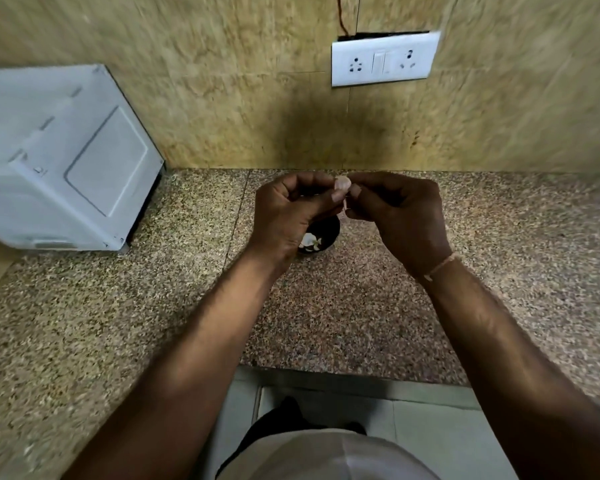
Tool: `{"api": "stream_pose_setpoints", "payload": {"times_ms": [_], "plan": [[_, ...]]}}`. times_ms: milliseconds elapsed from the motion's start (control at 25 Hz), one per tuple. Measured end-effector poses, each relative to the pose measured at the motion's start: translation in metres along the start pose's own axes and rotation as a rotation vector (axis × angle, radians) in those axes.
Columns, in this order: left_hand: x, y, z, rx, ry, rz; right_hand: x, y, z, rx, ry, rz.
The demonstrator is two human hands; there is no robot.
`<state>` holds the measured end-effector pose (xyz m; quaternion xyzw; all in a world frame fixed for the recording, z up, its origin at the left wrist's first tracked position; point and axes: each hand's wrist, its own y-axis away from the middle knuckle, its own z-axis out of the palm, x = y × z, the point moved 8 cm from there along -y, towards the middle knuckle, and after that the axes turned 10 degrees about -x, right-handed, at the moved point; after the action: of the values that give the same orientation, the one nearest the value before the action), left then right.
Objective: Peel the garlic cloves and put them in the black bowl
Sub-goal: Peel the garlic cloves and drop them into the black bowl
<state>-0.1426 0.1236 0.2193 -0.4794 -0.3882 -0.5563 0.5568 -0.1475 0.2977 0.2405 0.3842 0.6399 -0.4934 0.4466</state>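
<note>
A small pale garlic clove point(342, 183) is held up between both hands above the counter. My left hand point(288, 213) pinches it with thumb and curled fingers. My right hand point(402, 213) pinches the clove's other side, and a thin strip of skin point(345, 204) hangs down from it. Just below the hands sits the black bowl point(329, 233), partly hidden by my left hand, with several white garlic pieces point(310, 242) inside.
The speckled granite counter point(343, 306) runs to a tiled wall. A white appliance point(59, 161) stands at the back left. A white socket plate point(383, 60) is on the wall above. The counter's front edge cuts back near my body.
</note>
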Motion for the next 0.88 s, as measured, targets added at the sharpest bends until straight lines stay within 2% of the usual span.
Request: {"api": "stream_pose_setpoints", "payload": {"times_ms": [120,320,880], "plan": [[0.004,0.007,0.002,0.018,-0.018,0.016,-0.002,0.003,-0.001,-0.026,0.022,-0.005],[0.019,0.004,0.000,0.040,-0.018,0.012,-0.015,0.001,0.002,0.022,0.032,-0.022],[0.043,-0.009,-0.003,-0.067,-0.049,0.044,-0.036,-0.009,0.011,0.152,0.197,-0.004]]}}
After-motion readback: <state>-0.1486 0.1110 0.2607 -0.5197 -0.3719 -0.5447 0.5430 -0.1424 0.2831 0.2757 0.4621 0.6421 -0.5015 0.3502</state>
